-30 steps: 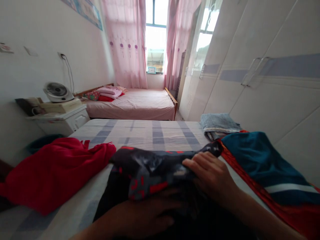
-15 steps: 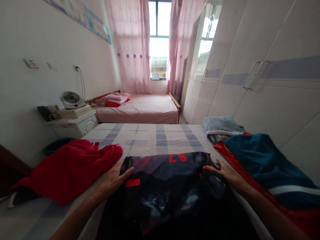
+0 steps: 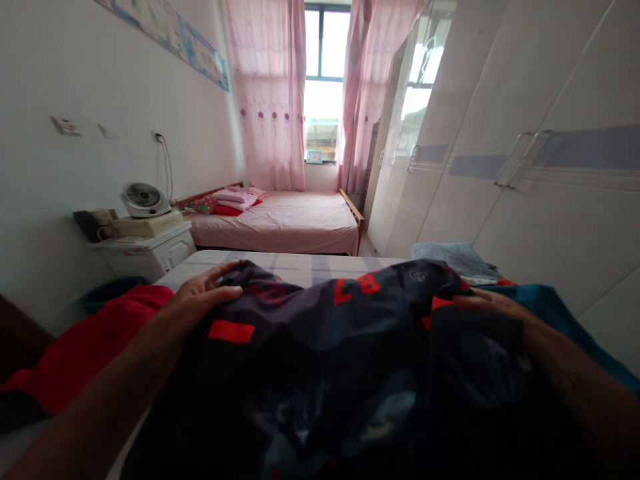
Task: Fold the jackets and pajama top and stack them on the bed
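Observation:
A black garment [image 3: 320,340] with red numerals, red patches and a pale printed picture fills the lower middle of the view, raised toward me. My left hand [image 3: 207,293] pinches its upper left corner, thumb on the near side. At the upper right edge my right hand [image 3: 493,303] grips the cloth beside a red patch; its fingertips are partly hidden in the folds. Between the two hands the top edge sags a little. The lower part of the garment is too dark to make out.
Left of me lies a red garment [image 3: 100,347]. On the right are a teal garment [image 3: 537,303] and folded denim [image 3: 450,257]. Beyond the checked bed [image 3: 280,259] stand a pink bed [image 3: 300,217], a white cabinet [image 3: 173,250] with a fan [image 3: 145,199], and a tall wardrobe [image 3: 540,200].
Both hands have lifted the black garment off the bed, up and closer to me. They have moved farther apart, and the cloth now covers more of the bed and the side piles.

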Available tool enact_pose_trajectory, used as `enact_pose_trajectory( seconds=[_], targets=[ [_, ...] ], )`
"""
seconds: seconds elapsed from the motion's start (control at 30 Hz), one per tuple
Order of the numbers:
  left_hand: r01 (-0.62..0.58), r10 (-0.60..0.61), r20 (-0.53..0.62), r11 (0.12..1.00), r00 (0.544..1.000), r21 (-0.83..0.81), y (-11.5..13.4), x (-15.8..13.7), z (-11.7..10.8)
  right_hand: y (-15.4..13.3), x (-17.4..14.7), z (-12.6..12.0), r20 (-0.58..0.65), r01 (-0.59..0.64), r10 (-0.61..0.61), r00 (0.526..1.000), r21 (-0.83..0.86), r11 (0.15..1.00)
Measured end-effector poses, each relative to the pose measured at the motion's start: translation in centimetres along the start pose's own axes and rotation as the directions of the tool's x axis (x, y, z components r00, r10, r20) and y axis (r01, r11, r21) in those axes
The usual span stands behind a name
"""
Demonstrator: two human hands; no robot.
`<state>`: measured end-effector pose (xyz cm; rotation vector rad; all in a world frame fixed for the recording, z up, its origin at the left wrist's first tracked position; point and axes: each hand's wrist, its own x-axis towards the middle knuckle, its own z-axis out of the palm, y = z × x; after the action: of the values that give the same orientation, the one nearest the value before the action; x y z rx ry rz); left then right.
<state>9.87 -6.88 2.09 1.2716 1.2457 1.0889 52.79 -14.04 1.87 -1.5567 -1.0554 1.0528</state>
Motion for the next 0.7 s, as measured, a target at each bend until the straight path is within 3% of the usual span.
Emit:
enact_pose_trajectory(
  seconds=[0.13,0.2,0.33,0.4,0.47,0.6,0.7],
  targets=[
    [-0.133,0.140,-0.021,0.973,0.990,0.187,1.7,5.4,0.4,-2.3,4.6,1.7,0.039,0.146,-0.143,0.989,-0.082,0.986],
    [-0.196,0.228,-0.052,0.915,0.972,0.353,0.5,8.3,1.1,-1.5,7.5,3.0,0.012,0.224,-0.225,0.974,-0.173,0.959],
    [-0.196,0.303,-0.110,0.811,0.947,0.551,-4.5,11.8,2.7,2.9,12.4,4.5,-0.133,0.230,-0.303,0.944,-0.394,0.890],
    [-0.248,0.332,-0.031,0.760,0.943,0.601,-6.9,11.8,3.6,5.4,13.5,4.9,-0.166,0.239,-0.347,0.923,-0.457,0.857],
    [-0.347,0.349,0.120,0.711,0.929,0.612,-8.5,10.9,4.2,7.6,13.5,5.4,-0.109,0.325,-0.428,0.897,-0.495,0.806],
    [-0.527,0.256,0.467,0.528,0.846,0.666,-10.4,9.0,5.0,11.0,12.7,7.2,0.086,0.536,-0.633,0.769,-0.625,0.567],
    [-0.547,0.234,0.495,0.398,0.837,0.737,-11.7,8.8,5.7,12.4,12.7,8.4,0.066,0.476,-0.638,0.767,-0.725,0.498]
  ],
)
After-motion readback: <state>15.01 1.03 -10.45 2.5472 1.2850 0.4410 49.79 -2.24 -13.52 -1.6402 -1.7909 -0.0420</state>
